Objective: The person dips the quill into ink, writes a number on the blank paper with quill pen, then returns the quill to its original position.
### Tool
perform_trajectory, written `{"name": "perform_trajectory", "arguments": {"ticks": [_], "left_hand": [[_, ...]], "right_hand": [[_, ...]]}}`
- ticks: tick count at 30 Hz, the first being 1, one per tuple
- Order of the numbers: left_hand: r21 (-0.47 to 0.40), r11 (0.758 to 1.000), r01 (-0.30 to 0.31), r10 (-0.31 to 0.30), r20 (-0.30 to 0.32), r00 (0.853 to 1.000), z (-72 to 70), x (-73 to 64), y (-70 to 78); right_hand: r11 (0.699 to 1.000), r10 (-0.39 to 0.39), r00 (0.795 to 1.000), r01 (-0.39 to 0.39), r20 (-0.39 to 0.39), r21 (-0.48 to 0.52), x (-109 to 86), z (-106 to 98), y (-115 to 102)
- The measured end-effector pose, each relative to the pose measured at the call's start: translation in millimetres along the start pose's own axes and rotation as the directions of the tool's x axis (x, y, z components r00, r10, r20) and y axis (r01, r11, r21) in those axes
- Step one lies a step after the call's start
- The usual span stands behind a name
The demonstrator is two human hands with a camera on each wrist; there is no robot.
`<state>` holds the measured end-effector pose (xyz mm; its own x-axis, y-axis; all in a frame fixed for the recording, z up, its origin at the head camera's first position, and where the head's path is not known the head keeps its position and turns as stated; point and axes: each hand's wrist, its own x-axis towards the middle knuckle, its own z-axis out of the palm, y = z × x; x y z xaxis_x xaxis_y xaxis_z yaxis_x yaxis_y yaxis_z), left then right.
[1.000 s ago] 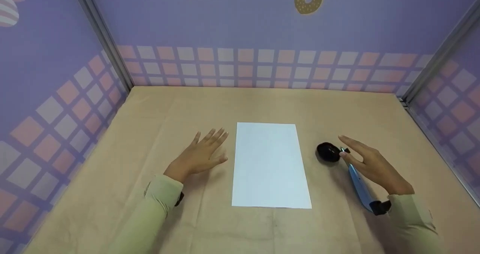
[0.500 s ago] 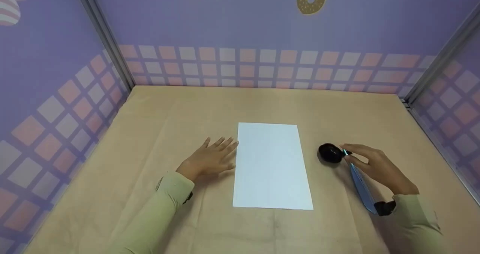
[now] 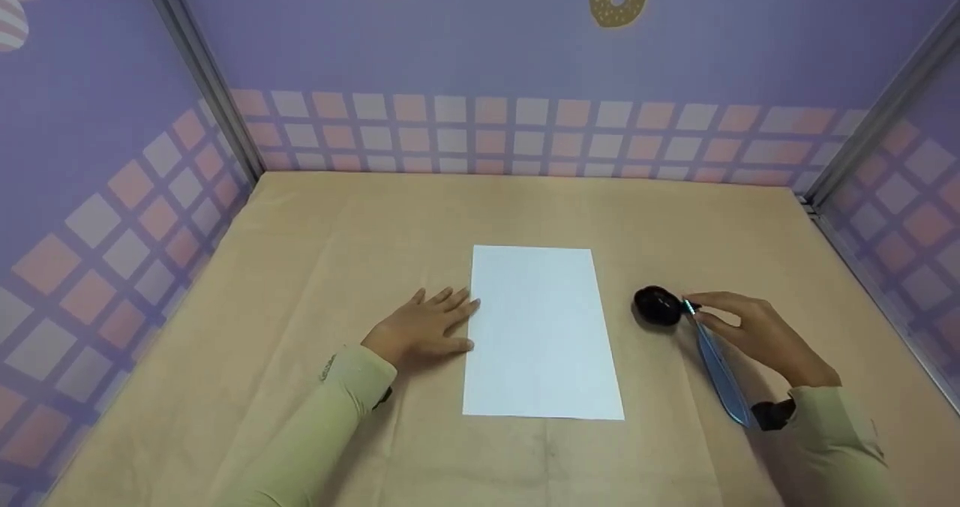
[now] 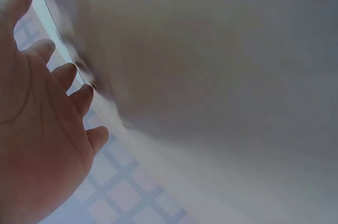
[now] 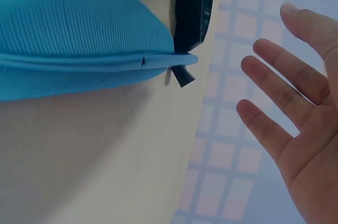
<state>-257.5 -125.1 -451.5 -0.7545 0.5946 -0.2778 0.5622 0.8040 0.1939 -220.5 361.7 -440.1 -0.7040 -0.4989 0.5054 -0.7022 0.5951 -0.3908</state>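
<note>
A sheet of white paper (image 3: pixel 540 334) lies mid-table. My left hand (image 3: pixel 420 331) is flat with fingers spread, and its fingertips reach the paper's left edge. To the right, a blue feather (image 3: pixel 724 379) with fine ribs slants towards a small black round dish (image 3: pixel 658 306). Over the feather's tip reaches my right hand (image 3: pixel 772 338), thumb and forefinger close to it in the head view. In the right wrist view the fingers of that hand (image 5: pixel 296 97) are extended, with nothing between them, beside the blue feather (image 5: pixel 79 28) and black dish (image 5: pixel 195 7).
A beige cloth (image 3: pixel 390 222) covers the table. Purple walls with a checked band (image 3: pixel 487 136) enclose it at the back and both sides, joined by grey metal posts (image 3: pixel 214 94).
My left hand has moved right and slightly nearer, down to the paper's left edge. My right thumb and forefinger have drawn closer together near the feather's tip. Paper and dish stay put.
</note>
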Motion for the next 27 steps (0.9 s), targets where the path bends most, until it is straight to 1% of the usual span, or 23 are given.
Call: {"name": "perform_trajectory", "arguments": {"ticks": [3, 7, 10, 13, 20, 27], "left_hand": [[0.001, 1.000, -0.007, 0.007, 0.010, 1.000, -0.4, 0.3, 0.8], [-0.025, 1.000, 0.000, 0.001, 0.023, 1.000, -0.4, 0.0, 1.2], [-0.039, 0.999, -0.001, 0.001, 0.022, 1.000, 0.3, -0.3, 0.6], [-0.050, 0.999, 0.005, -0.004, 0.018, 1.000, 1.7, -0.8, -0.7], [-0.051, 0.999, 0.003, -0.002, 0.011, 1.000, 2.6, -1.9, -2.3], [-0.053, 0.999, 0.004, -0.003, 0.014, 1.000, 2.9, -1.0, -2.8]], "right_hand": [[1.000, -0.002, 1.000, 0.002, 0.001, -0.022, -0.4, -2, 1], [0.999, -0.019, 1.000, 0.019, 0.004, -0.035, -0.2, -4, 4], [0.999, -0.036, 0.999, 0.036, 0.004, -0.031, -0.5, -4, 6], [0.999, -0.033, 0.999, 0.033, 0.013, -0.037, -1.8, -5, 8], [0.995, 0.015, 0.997, -0.009, 0.070, -0.095, -5.2, -10, 12], [0.986, 0.118, 0.983, -0.099, 0.138, -0.131, -5.8, -12, 13]]}}
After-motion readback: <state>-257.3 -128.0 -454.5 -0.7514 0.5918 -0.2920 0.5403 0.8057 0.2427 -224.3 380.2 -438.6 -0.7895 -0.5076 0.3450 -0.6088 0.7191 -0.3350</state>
